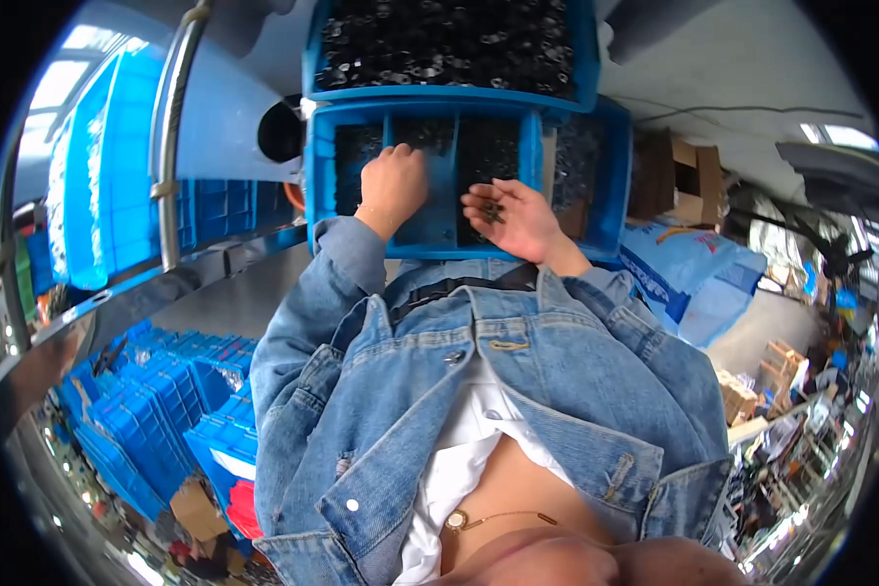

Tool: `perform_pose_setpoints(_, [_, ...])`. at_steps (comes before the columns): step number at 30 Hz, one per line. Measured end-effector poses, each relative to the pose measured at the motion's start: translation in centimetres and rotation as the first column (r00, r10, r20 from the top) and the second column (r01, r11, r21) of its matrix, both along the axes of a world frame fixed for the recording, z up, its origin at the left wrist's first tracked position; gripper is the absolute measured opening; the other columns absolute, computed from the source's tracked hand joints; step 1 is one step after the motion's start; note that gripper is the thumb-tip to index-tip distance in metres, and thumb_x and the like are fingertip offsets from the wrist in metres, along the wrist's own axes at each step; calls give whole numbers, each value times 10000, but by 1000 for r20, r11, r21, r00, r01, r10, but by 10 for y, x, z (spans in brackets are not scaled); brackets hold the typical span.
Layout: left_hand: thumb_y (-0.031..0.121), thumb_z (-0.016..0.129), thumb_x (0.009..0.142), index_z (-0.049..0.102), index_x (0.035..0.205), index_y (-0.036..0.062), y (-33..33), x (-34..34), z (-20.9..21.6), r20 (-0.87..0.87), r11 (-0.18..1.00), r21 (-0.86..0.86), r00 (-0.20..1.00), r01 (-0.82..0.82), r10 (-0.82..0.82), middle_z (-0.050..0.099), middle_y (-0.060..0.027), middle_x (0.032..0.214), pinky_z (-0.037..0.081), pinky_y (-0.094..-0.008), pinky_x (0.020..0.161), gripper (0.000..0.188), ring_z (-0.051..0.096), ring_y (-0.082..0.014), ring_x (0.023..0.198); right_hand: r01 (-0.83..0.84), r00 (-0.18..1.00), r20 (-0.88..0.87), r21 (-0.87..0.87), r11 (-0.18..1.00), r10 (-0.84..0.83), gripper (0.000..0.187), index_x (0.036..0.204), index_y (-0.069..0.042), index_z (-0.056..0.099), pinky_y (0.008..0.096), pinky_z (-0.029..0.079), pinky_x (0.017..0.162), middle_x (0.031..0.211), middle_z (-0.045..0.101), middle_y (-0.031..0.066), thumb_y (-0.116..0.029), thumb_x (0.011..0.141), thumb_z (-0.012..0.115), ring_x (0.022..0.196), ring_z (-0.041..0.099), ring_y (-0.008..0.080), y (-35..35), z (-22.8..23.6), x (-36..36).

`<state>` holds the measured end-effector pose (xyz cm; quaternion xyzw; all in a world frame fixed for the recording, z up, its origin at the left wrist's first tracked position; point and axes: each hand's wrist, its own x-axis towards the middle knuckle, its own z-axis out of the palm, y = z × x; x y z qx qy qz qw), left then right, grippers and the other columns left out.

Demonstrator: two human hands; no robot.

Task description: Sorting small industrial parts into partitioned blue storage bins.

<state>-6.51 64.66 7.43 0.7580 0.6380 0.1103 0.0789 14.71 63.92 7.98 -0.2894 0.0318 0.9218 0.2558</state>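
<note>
In front of my body sits a blue divided bin, its compartments holding many small dark parts. My left hand is over the left part of the bin, back of the hand up. Its fingers are curled closed, and whatever may be in them is hidden. My right hand is turned palm up over the bin's right side near the front edge. In its cupped fingers lie several small dark metal pieces. The two hands are apart.
Beyond the divided bin stands another blue bin heaped with shiny dark parts. A metal pole rises at the left. Stacked blue crates are at lower left. On the right are an opened cardboard box and a blue-and-white sack.
</note>
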Motion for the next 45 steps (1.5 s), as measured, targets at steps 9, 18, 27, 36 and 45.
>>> perform_pose_setpoints(9, [108, 586, 724, 686, 773, 89, 16, 17, -33, -410, 983, -136, 896, 123, -169, 644, -81, 851, 499, -334, 675, 113, 620, -235, 848, 71, 981, -181, 4, 997, -69, 472, 1249, 103, 387, 396, 325, 1052, 1310, 400, 248, -254, 945, 327, 1243, 382, 351, -5, 13, 6])
perform_pose_setpoints(18, [141, 634, 694, 664, 752, 65, 7, 17, -26, -291, 991, -118, 952, 60, -92, 631, -92, 793, 509, -323, 630, 100, 634, -239, 789, -151, 972, 229, 433, 889, 54, 385, 1267, 99, 360, 375, 310, 1064, 1308, 403, 232, -98, 938, 365, 1259, 366, 328, -9, 8, 11])
perform_pose_setpoints(27, [227, 614, 701, 653, 827, 80, -14, -13, 39, 320, 937, -330, 921, -111, 222, 635, -122, 817, 506, -385, 630, 198, 617, -302, 753, -204, 941, 335, 460, 864, 44, 358, 1263, 70, 392, 266, 488, 880, 1296, 424, 210, -49, 928, 428, 1121, 519, 287, -10, 13, 16])
perform_pose_setpoints(36, [181, 627, 734, 627, 783, 66, -8, -4, -1, -17, 993, -110, 999, -41, 39, 617, -110, 769, 500, -361, 592, 125, 624, -274, 739, -265, 919, 392, 509, 819, 54, 403, 1277, 134, 322, 289, 496, 891, 1309, 379, 276, -12, 912, 415, 1117, 518, 330, -8, 28, 26])
perform_pose_setpoints(45, [121, 523, 796, 613, 847, 78, 41, 23, -40, -235, 998, -15, 970, 62, -64, 649, -90, 829, 527, -352, 617, 112, 645, -251, 776, -105, 990, 126, 315, 943, 69, 428, 1272, 161, 302, 278, 490, 902, 1283, 387, 308, 20, 888, 426, 1149, 486, 351, -18, 34, 32])
